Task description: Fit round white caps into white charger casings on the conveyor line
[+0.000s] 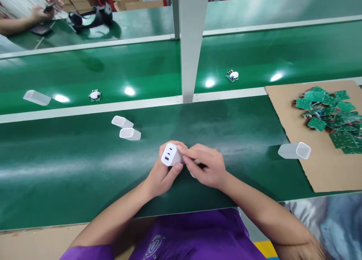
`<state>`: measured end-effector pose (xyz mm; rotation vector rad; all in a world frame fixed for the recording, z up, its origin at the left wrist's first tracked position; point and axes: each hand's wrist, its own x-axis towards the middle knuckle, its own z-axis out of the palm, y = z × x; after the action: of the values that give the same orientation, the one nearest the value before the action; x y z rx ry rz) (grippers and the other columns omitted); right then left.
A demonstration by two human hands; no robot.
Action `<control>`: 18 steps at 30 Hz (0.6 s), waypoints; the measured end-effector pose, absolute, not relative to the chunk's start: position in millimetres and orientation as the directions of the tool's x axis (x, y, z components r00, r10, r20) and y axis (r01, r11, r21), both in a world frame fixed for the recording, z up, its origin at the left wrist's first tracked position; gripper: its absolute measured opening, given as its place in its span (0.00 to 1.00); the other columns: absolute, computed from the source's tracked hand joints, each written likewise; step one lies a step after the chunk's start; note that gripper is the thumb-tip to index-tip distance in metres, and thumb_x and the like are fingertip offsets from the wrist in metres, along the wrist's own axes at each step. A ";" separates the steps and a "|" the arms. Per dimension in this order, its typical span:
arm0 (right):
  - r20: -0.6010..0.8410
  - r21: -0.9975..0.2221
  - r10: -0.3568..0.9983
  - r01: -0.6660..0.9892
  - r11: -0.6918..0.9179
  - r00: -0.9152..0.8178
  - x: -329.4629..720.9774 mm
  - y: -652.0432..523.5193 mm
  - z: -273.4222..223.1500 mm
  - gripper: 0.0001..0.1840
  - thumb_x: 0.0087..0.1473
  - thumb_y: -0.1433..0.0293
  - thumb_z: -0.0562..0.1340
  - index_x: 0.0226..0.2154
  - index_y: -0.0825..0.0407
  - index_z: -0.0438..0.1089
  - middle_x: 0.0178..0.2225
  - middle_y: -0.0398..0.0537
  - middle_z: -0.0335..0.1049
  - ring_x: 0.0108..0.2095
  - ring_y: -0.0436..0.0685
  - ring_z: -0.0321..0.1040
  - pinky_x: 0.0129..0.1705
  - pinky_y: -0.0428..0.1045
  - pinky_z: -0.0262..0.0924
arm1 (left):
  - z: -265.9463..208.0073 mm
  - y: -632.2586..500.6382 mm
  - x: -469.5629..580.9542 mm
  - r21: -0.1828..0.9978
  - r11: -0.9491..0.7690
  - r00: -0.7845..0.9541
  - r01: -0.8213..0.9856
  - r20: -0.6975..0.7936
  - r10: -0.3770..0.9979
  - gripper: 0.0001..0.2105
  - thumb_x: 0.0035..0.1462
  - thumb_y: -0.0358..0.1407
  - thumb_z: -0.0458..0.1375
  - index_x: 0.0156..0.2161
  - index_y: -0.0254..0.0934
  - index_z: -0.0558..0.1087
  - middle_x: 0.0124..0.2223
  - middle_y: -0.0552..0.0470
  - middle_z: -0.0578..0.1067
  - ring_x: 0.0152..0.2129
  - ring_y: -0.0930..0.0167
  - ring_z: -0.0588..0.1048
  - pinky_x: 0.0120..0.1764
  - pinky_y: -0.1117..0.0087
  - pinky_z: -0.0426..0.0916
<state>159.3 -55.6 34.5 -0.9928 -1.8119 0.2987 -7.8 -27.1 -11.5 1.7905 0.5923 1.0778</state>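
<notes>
A white USB charger (pixel 169 155) with several ports on its end face is gripped in my left hand (pixel 162 175), its port end tilted up toward me. My right hand (pixel 207 165) is closed beside it, with the index fingertip and thumb against the charger's side. Something small and pale shows among the right fingers, too hidden to name. Two empty white charger housings (pixel 130 134) lie side by side on the green bench, left of my hands. Another housing (pixel 294 151) lies to the right, partly over a cardboard sheet.
Many green circuit boards (pixel 330 113) are heaped on the cardboard sheet (pixel 299 165). Behind a pale rail, a green strip carries small board assemblies (pixel 95 95) and a housing (pixel 36 97). A grey post (pixel 190 45) stands ahead. Another person's hands (pixel 42 13) are at far left.
</notes>
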 end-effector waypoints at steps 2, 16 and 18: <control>0.542 -0.753 0.833 0.377 0.539 -0.109 161.0 -53.8 38.9 0.12 0.61 0.75 0.58 0.45 0.50 0.75 0.28 0.41 0.71 0.23 0.46 0.65 0.25 0.42 0.63 | -10.6 -28.3 -8.9 0.916 -0.396 0.494 -0.060 0.372 0.786 0.18 0.67 0.42 0.49 0.60 0.42 0.58 0.53 0.44 0.66 0.47 0.65 0.71 0.48 0.62 0.71; 0.308 -0.928 0.922 0.286 0.237 0.236 159.9 -55.1 46.8 0.09 0.63 0.68 0.58 0.40 0.50 0.75 0.21 0.38 0.67 0.18 0.45 0.60 0.20 0.41 0.58 | -10.2 -30.8 -4.8 0.968 -0.065 0.627 -0.243 0.208 0.751 0.15 0.59 0.39 0.60 0.48 0.40 0.61 0.44 0.47 0.77 0.37 0.67 0.77 0.36 0.67 0.74; 0.387 -0.883 0.887 0.378 0.279 0.251 158.3 -56.6 45.5 0.09 0.63 0.70 0.58 0.40 0.49 0.75 0.24 0.38 0.69 0.19 0.45 0.61 0.22 0.42 0.60 | -9.7 -32.9 -2.6 0.975 -0.085 0.632 -0.207 0.200 0.748 0.16 0.58 0.38 0.62 0.45 0.40 0.60 0.41 0.48 0.78 0.35 0.68 0.77 0.35 0.68 0.73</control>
<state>158.3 -56.6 45.5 -1.3102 -1.3393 0.5330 -2.6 -32.9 -9.7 1.4485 0.4852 0.8481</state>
